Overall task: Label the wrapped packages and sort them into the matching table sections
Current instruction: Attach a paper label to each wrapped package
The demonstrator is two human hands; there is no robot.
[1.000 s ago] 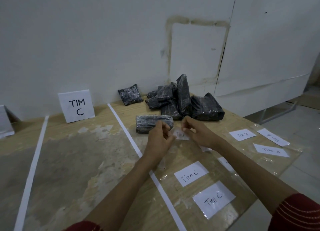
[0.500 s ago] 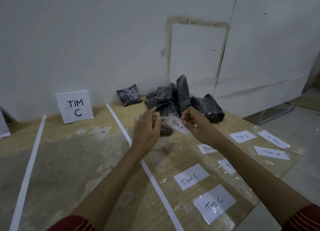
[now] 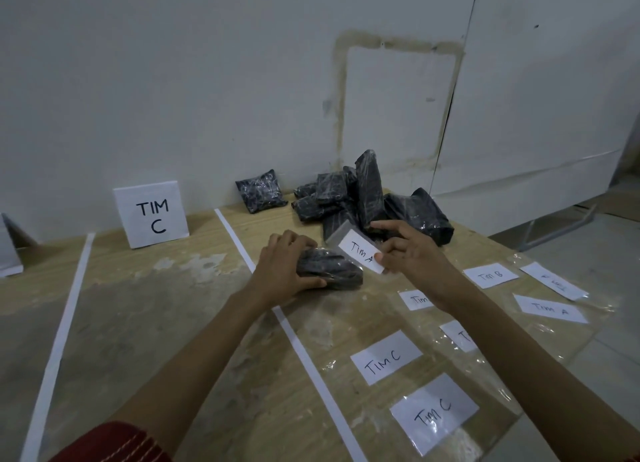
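A dark wrapped package (image 3: 332, 272) lies on the wooden table just right of a white tape line (image 3: 298, 343). My left hand (image 3: 287, 267) grips its left end. My right hand (image 3: 403, 253) pinches a white "TIM A" label (image 3: 362, 251) on clear tape, held tilted just above the package's right end. A pile of several dark wrapped packages (image 3: 367, 201) sits behind against the wall, with one lone package (image 3: 260, 195) to its left.
A standing "TIM C" sign (image 3: 151, 213) marks the section left of the tape line; another tape line (image 3: 59, 343) lies further left. Loose labels lie at right: "TIM C" (image 3: 386, 357), "TIM C" (image 3: 433, 413), "TIM B" (image 3: 490, 275), "TIM A" (image 3: 550, 309). The table edge drops off at right.
My right hand lifted the "TIM A" label off the table and brought it over the package. My left hand let go of the label and took hold of the package.
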